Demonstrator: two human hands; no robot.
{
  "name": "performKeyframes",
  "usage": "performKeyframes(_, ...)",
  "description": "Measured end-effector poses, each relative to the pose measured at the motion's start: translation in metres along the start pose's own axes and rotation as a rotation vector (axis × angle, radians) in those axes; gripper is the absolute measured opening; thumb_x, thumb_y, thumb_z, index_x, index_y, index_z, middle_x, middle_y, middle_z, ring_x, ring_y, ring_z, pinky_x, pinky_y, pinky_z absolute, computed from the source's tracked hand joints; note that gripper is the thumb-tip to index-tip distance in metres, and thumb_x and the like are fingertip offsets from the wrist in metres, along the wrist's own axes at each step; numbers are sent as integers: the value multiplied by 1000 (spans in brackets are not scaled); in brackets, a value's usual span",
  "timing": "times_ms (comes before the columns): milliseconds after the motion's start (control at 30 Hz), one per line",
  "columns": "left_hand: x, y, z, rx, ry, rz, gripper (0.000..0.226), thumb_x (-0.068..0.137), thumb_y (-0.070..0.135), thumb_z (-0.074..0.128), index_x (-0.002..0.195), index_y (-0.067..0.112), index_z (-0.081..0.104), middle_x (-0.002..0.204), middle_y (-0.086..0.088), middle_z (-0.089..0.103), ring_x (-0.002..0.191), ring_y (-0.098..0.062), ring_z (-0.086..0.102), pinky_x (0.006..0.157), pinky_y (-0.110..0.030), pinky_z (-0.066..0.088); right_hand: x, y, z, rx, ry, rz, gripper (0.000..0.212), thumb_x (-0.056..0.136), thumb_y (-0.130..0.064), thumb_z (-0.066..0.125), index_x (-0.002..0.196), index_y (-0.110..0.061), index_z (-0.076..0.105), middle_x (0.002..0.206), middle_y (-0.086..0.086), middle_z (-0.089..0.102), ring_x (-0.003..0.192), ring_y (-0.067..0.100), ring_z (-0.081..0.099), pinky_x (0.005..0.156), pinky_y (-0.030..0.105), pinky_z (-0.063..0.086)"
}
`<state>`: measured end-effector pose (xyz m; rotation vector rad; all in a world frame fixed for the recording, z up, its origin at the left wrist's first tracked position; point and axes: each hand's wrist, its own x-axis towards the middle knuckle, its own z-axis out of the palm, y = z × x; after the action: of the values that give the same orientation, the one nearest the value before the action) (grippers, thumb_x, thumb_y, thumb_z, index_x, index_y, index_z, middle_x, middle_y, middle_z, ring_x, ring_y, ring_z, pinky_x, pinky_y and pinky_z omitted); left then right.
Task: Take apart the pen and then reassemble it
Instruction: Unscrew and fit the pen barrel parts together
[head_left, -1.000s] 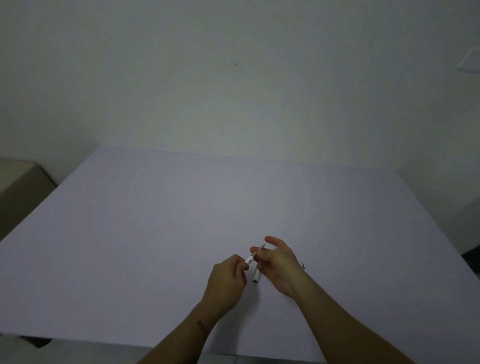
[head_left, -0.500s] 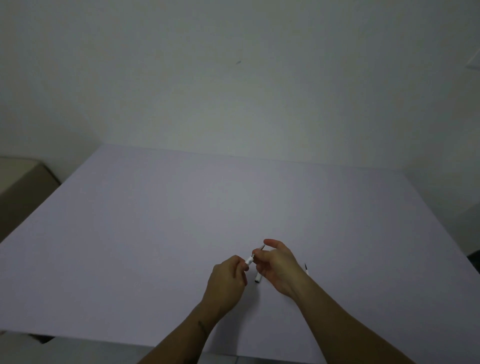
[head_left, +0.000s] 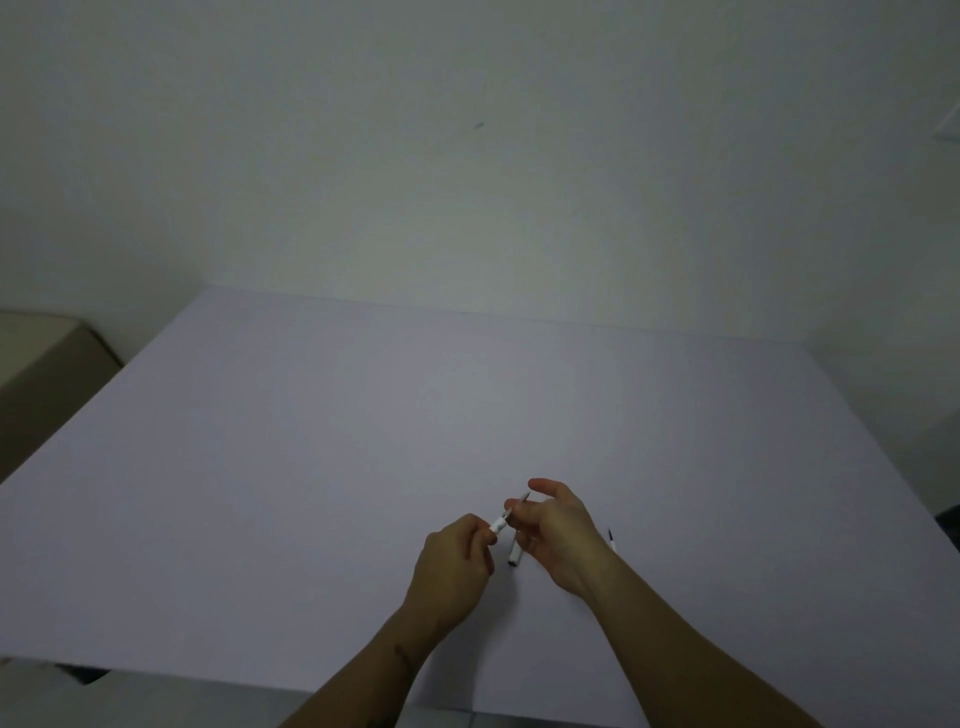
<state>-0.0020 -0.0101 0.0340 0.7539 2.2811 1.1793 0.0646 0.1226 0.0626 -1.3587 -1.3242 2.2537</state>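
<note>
A white pen lies in parts over the lilac table (head_left: 363, 441). My left hand (head_left: 452, 566) pinches a short white pen piece (head_left: 500, 522) by its lower end. My right hand (head_left: 553, 535) holds the thin pointed end (head_left: 522, 497) of that same piece between thumb and fingers, with the index finger lifted. A white tube-shaped pen part (head_left: 514, 555) shows just below the right hand's fingers; whether it rests on the table or is held, I cannot tell. Another thin white part with a dark tip (head_left: 612, 540) lies on the table to the right of my right wrist.
A pale wall rises behind the table's far edge. A beige piece of furniture (head_left: 47, 358) stands off the table's left side. The table's near edge runs just below my forearms.
Both hands stay together at the same spot with only slight finger shifts on the pen piece. The camera view has drifted a little.
</note>
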Motion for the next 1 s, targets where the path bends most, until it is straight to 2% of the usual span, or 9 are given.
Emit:
performKeyframes(100, -1, -1, 0, -2, 2, 1, 24, 99, 18, 45, 85, 18, 64, 71, -4, 68, 56, -10, 54, 58, -27, 49, -1, 2, 2, -19, 9, -7, 45, 84, 10, 63, 122, -14, 55, 94, 22, 71, 87, 30, 65, 94, 50, 53)
performKeyframes(200, -1, -1, 2, 5, -2, 4, 24, 99, 18, 44, 85, 19, 64, 70, -2, 67, 56, -10, 55, 59, -27, 50, -3, 1, 0, -32, 33, -39, 46, 83, 12, 63, 120, -13, 56, 102, 24, 71, 85, 29, 63, 87, 44, 54)
performKeyframes(300, -3, -1, 1, -11, -19, -6, 26, 100, 19, 43, 83, 23, 63, 67, 3, 66, 55, -6, 54, 57, -21, 48, -5, 1, 1, -31, 40, -68, 45, 83, 14, 60, 119, -14, 57, 103, 21, 72, 87, 28, 64, 81, 39, 52)
performKeyframes(367, -4, 0, -1, -73, -57, -28, 30, 101, 20, 40, 81, 23, 64, 65, 4, 66, 55, -5, 55, 56, -17, 47, -7, 1, 1, -17, 30, -77, 43, 85, 14, 57, 118, -14, 57, 101, 18, 72, 88, 27, 65, 80, 38, 52)
performKeyframes(533, -7, 2, -8, -222, -168, -80, 39, 102, 21, 35, 80, 18, 68, 60, 3, 67, 55, -7, 57, 57, -20, 50, -7, 2, -5, -4, -38, -52, 42, 89, 14, 51, 118, -16, 55, 101, 16, 74, 94, 27, 69, 80, 35, 54)
performKeyframes(633, -11, 0, -7, -219, -138, -101, 37, 101, 19, 36, 83, 14, 68, 60, 3, 67, 55, -9, 56, 57, -22, 49, -6, 4, -3, 13, -76, -9, 43, 87, 10, 58, 119, -18, 54, 100, 18, 73, 90, 29, 68, 76, 36, 54)
performKeyframes(700, -13, -2, -6, -209, -109, -110, 35, 101, 19, 38, 84, 13, 69, 63, 1, 68, 55, -10, 55, 58, -23, 47, -4, 6, 1, -27, -59, -1, 43, 86, 7, 63, 121, -16, 54, 92, 19, 70, 82, 27, 64, 74, 38, 53)
performKeyframes(800, -13, -3, -7, -214, -82, -117, 34, 100, 17, 39, 84, 13, 68, 66, -3, 69, 57, -11, 54, 60, -25, 46, -3, 9, 4, -62, -18, -15, 43, 84, 7, 64, 121, -13, 55, 86, 18, 70, 80, 27, 63, 75, 40, 52)
performKeyframes(1000, -13, -2, -7, -208, -89, -121, 33, 101, 17, 39, 85, 13, 68, 68, -5, 70, 57, -11, 54, 60, -25, 46, -4, 7, 2, -28, -3, -20, 45, 85, 14, 56, 120, -14, 54, 101, 17, 73, 91, 26, 68, 80, 38, 53)
